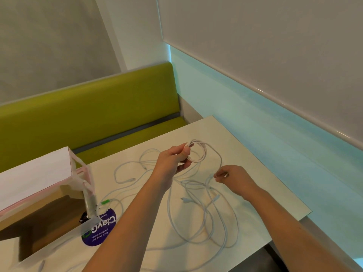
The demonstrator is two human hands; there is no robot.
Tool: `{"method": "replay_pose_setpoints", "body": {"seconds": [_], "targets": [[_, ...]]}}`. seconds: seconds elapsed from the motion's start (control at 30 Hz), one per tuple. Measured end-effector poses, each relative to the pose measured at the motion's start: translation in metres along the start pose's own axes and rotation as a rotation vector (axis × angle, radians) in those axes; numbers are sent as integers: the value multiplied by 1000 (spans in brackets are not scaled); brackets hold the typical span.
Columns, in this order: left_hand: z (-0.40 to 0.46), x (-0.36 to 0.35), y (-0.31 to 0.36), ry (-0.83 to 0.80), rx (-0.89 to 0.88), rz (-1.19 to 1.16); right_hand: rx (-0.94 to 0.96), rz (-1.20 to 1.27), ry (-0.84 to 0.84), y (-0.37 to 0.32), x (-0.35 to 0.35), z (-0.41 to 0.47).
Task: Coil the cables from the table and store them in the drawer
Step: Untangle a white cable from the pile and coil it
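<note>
Filling the upper left of the frame, an olive-green padded bench point(88, 107) runs behind the pale cream rectangular tabletop point(261, 173), which takes up the centre and lower part. At the left edge stands a white boxy drawer unit with a brown wooden inside point(37, 173), its translucent plastic front point(89, 195) tilted out toward the tabletop. Just beside it, at lower left, lies a round purple sticker with white lettering point(100, 230).

Spread over the middle of the tabletop is a loose tangle of thin white cables point(196, 209), their loops overlapping and several plug ends showing. Above the tangle, near the centre of the frame, the left hand point(172, 163) holds a small coil of white cable point(196, 152), its grip closed round one side of the loops. A single strand runs from the coil down to the right hand point(233, 177), whose fingertips pinch the cable's free end in a narrow grip.
</note>
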State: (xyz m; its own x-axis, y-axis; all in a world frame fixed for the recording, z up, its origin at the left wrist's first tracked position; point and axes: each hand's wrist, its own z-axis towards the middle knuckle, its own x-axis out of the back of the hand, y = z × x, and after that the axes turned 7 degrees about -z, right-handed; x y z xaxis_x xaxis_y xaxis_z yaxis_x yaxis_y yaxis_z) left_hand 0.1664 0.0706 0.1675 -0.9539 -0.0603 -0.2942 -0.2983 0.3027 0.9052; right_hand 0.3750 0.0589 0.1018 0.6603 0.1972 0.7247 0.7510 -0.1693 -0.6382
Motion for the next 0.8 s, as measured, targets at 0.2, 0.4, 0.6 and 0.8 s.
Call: {"method": "replay_pose_setpoints", "body": {"seconds": [0.2, 0.4, 0.6, 0.8], "targets": [[-2, -1, -4, -37, -4, 106, -93, 766, 168, -34, 12, 0], [-1, 0, -6, -30, 6, 130, -220, 1142, 225, -37, 23, 0], [3, -2, -6, -25, 32, 90, -173, 1119, -75, -40, 17, -1], [9, -10, -6, 48, -10, 66, -182, 1267, -398, -48, 12, -8]]}}
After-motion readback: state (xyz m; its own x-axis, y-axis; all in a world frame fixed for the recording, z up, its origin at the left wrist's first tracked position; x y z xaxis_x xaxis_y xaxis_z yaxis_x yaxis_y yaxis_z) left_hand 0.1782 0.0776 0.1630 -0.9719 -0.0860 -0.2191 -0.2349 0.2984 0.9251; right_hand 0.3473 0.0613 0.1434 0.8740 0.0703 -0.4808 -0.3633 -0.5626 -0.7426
